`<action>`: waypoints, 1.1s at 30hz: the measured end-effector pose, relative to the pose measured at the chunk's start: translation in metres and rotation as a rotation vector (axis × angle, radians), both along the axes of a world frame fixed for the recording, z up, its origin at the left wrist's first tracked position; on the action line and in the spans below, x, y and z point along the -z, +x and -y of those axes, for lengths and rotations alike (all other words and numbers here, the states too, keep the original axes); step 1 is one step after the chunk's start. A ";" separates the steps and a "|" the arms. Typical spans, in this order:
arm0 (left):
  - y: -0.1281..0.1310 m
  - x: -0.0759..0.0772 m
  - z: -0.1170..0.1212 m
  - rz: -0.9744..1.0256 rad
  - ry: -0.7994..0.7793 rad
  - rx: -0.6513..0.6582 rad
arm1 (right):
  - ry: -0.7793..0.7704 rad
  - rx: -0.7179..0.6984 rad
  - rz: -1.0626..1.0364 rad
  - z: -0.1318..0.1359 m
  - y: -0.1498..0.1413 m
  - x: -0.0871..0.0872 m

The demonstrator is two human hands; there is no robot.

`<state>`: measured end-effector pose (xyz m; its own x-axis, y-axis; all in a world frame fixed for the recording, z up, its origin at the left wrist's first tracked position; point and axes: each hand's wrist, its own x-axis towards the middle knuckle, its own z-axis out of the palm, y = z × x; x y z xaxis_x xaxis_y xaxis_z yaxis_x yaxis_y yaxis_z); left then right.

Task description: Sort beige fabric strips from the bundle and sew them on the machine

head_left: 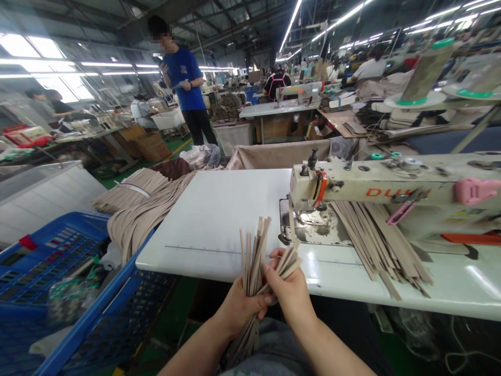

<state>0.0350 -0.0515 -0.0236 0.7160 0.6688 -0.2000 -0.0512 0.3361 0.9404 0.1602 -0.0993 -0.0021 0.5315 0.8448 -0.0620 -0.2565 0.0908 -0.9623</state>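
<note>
Overhead and far back, a broad sewing hall with a dark beamed roof (pixel 235 23) and long white strip lights. Well beyond the table, left of centre, a standing co-worker in a blue T-shirt and dark trousers (pixel 188 73).

Across the middle, a glossy white worktable with rounded corners (pixel 219 209). On its right half, a cream industrial sewing machine with orange lettering (pixel 344 183). At lower left, beside the table, a blue plastic basket with slotted walls (pixel 125 318). Past it, along the table's left edge, a draped heap of long, flat beige strips (pixel 136 224), with a white-banded beige bundle (pixel 125 190) just behind. Under the machine's arm, flat on the tabletop, a loose fan of beige strips (pixel 391 248).

At the table's front edge, a handful of narrow beige strips (pixel 256 263), roughly upright, with tops over the tabletop and lower ends down toward the lap. Closed firmly around them, the left hand (pixel 243 307). Close against it, the right hand (pixel 291 287), gripping a smaller bunch of beige strip ends (pixel 288 259), tilted up and rightward. Impossible to tell, behind the fingers, whether joined to the first handful.

Smallest, a thin printed ruler line (pixel 203 250) along the tabletop's front.
</note>
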 end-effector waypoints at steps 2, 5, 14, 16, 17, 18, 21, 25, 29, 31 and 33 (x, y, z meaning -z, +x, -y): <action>-0.001 0.002 0.000 0.012 0.020 0.036 | -0.010 -0.027 -0.028 0.000 -0.001 -0.005; -0.003 0.005 0.000 0.008 0.041 0.063 | -0.022 -0.037 -0.033 -0.002 -0.001 -0.006; -0.001 0.007 0.005 -0.028 0.007 0.004 | -0.086 0.066 -0.005 -0.006 -0.002 0.001; -0.001 0.009 0.006 -0.073 0.014 -0.039 | -0.080 0.078 -0.029 -0.006 -0.003 0.002; -0.002 0.010 0.007 -0.097 0.014 -0.061 | -0.077 0.081 -0.045 -0.006 -0.004 0.003; -0.002 0.010 0.007 -0.119 0.009 -0.078 | -0.074 0.084 -0.060 -0.006 -0.004 0.003; -0.002 0.008 0.008 -0.141 -0.010 -0.091 | -0.077 0.092 -0.098 -0.005 -0.006 0.004; 0.001 0.004 0.009 -0.125 -0.043 -0.129 | -0.053 0.064 -0.071 -0.004 -0.006 0.004; 0.005 0.005 0.009 -0.130 -0.073 -0.155 | -0.026 0.083 0.041 -0.002 -0.004 0.008; 0.006 0.008 0.008 -0.107 -0.085 -0.181 | -0.036 0.115 0.073 -0.002 -0.004 0.011; 0.005 0.010 0.008 -0.078 -0.077 -0.180 | -0.045 0.134 0.072 -0.002 -0.003 0.012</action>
<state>0.0402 -0.0596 -0.0333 0.5665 0.7652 -0.3059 -0.0446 0.3992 0.9158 0.1570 -0.0968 -0.0143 0.6435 0.7634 -0.0557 -0.1749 0.0758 -0.9817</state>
